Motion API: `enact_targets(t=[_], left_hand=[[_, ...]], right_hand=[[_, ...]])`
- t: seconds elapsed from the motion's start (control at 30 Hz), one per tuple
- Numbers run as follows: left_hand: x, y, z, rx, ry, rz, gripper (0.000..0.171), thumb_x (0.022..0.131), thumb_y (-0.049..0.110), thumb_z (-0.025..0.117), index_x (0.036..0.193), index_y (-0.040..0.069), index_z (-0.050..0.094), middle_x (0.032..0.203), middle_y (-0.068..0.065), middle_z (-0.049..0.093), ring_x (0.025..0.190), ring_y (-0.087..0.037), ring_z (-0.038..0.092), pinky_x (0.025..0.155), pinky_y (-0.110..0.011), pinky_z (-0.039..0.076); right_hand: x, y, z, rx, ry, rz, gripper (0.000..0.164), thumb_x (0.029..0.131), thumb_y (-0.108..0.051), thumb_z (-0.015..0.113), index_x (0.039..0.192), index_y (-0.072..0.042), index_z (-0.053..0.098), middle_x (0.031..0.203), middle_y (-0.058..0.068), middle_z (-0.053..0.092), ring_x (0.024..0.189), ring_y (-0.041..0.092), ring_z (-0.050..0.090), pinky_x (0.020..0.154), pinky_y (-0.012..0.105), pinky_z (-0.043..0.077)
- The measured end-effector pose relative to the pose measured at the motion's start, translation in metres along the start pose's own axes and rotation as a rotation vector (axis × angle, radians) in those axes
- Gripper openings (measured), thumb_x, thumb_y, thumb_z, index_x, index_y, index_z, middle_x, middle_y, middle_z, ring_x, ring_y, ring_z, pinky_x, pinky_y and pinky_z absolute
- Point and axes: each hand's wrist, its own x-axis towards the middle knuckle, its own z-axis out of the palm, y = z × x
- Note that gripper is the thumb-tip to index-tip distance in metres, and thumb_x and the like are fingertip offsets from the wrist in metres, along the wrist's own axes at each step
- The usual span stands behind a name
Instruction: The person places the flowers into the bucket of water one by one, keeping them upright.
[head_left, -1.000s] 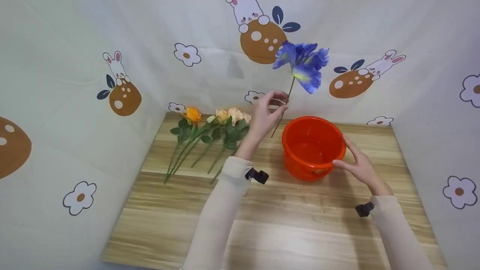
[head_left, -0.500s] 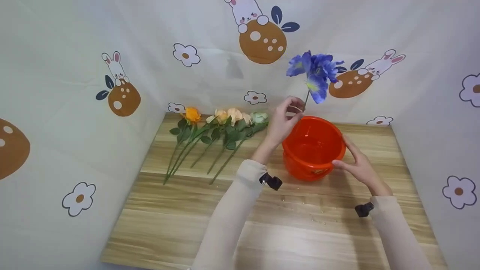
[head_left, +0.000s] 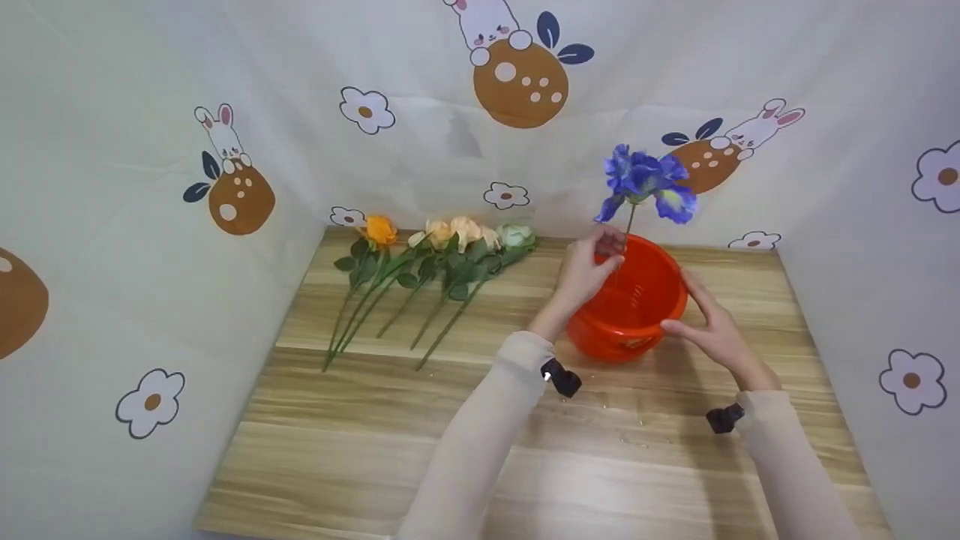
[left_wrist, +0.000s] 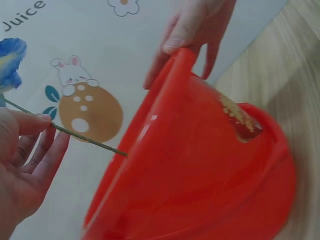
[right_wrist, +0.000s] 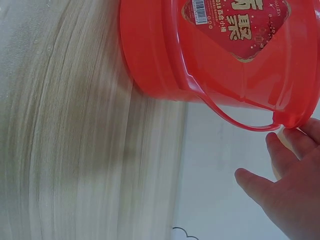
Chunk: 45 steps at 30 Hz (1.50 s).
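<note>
My left hand (head_left: 589, 274) pinches the thin green stem of a blue-purple artificial iris (head_left: 646, 184) between thumb and fingers. The bloom stands upright above the red plastic bucket (head_left: 622, 346), near its back rim. In the left wrist view the stem (left_wrist: 85, 138) slants down past the bucket's rim, and its lower end is hidden inside. My right hand (head_left: 716, 334) holds the bucket at the right side of its rim, thumb toward the front and fingers farther back. The right wrist view shows fingertips (right_wrist: 300, 142) at the rim beside the handle's joint (right_wrist: 282, 119).
Left of the bucket lie several artificial flowers: an orange rose (head_left: 381, 229), peach blooms (head_left: 463, 231) and a pale green one (head_left: 516, 236), stems toward the front. Water drops (head_left: 637, 441) dot the wooden table (head_left: 337, 450). Printed cloth (head_left: 420, 165) surrounds the table.
My left hand has moved right and down with the iris, from beside the bucket to over its opening, and the stem now enters it. My right hand stays on the rim.
</note>
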Motion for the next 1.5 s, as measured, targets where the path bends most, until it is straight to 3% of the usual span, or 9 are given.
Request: enact_targets(t=[0.17, 0.33, 0.6, 0.83, 1.07, 1.23, 1.3, 1.5], left_hand=[[-0.003, -0.007, 0.014, 0.016, -0.045, -0.089, 0.022, 0.09, -0.003, 0.068, 0.109, 0.004, 0.063, 0.106, -0.01, 0.069, 0.092, -0.013, 0.068, 0.079, -0.012, 0.054], [-0.005, -0.012, 0.027, -0.02, -0.096, -0.236, 0.021, 0.09, -0.006, 0.065, 0.107, 0.006, 0.062, 0.1, -0.009, 0.068, 0.082, -0.011, 0.064, 0.069, -0.016, 0.057], [-0.003, -0.016, 0.046, 0.1, -0.175, -0.398, 0.019, 0.09, -0.009, 0.063, 0.096, 0.009, 0.06, 0.089, -0.005, 0.065, 0.073, -0.008, 0.06, 0.061, -0.015, 0.053], [0.0, -0.016, 0.054, 0.213, -0.25, -0.527, 0.023, 0.089, -0.011, 0.061, 0.09, 0.012, 0.059, 0.084, -0.002, 0.062, 0.071, -0.012, 0.058, 0.063, -0.016, 0.052], [0.003, -0.016, 0.054, 0.27, -0.24, -0.587, 0.023, 0.09, -0.01, 0.056, 0.089, 0.012, 0.061, 0.078, 0.0, 0.059, 0.07, -0.012, 0.053, 0.06, -0.017, 0.047], [0.003, -0.017, 0.054, 0.463, -0.22, -0.553, 0.013, 0.093, 0.004, 0.062, 0.094, 0.016, 0.065, 0.083, 0.005, 0.064, 0.076, -0.008, 0.057, 0.068, -0.017, 0.047], [0.003, -0.018, 0.053, 0.497, -0.207, -0.539, 0.011, 0.093, 0.008, 0.065, 0.098, 0.017, 0.066, 0.088, 0.006, 0.067, 0.08, -0.007, 0.061, 0.073, -0.017, 0.049], [0.001, -0.018, 0.051, 0.355, -0.153, -0.533, 0.016, 0.091, 0.006, 0.069, 0.103, 0.015, 0.065, 0.098, 0.002, 0.07, 0.087, -0.009, 0.064, 0.081, -0.018, 0.055]], right_hand=[[0.001, 0.004, -0.001, -0.01, 0.008, -0.018, 0.091, 0.088, -0.021, 0.076, 0.16, -0.022, 0.02, 0.167, 0.014, 0.016, 0.153, 0.043, 0.014, 0.116, 0.073, 0.014], [0.002, 0.005, 0.0, -0.008, 0.011, -0.033, 0.091, 0.087, -0.02, 0.076, 0.16, -0.021, 0.021, 0.167, 0.015, 0.016, 0.153, 0.043, 0.013, 0.117, 0.072, 0.014], [0.002, 0.005, 0.001, -0.003, 0.013, -0.033, 0.091, 0.088, -0.019, 0.076, 0.16, -0.019, 0.021, 0.167, 0.012, 0.018, 0.153, 0.042, 0.015, 0.119, 0.07, 0.015], [0.002, 0.003, 0.002, 0.003, 0.014, -0.018, 0.089, 0.088, -0.017, 0.076, 0.159, -0.019, 0.022, 0.167, 0.011, 0.017, 0.154, 0.04, 0.013, 0.12, 0.067, 0.015], [0.001, 0.002, 0.002, 0.008, 0.014, -0.027, 0.089, 0.088, -0.016, 0.076, 0.159, -0.018, 0.023, 0.167, 0.01, 0.018, 0.153, 0.04, 0.015, 0.12, 0.067, 0.016], [0.001, 0.003, 0.003, 0.01, 0.009, -0.019, 0.089, 0.088, -0.017, 0.076, 0.159, -0.019, 0.023, 0.167, 0.011, 0.018, 0.153, 0.04, 0.015, 0.12, 0.068, 0.016], [0.001, 0.003, 0.003, 0.014, 0.01, -0.015, 0.09, 0.088, -0.017, 0.076, 0.16, -0.019, 0.022, 0.167, 0.012, 0.018, 0.154, 0.04, 0.014, 0.12, 0.067, 0.015], [0.001, 0.003, 0.002, 0.023, 0.009, 0.003, 0.09, 0.089, -0.02, 0.075, 0.16, -0.02, 0.02, 0.167, 0.014, 0.016, 0.154, 0.041, 0.012, 0.119, 0.069, 0.015]])
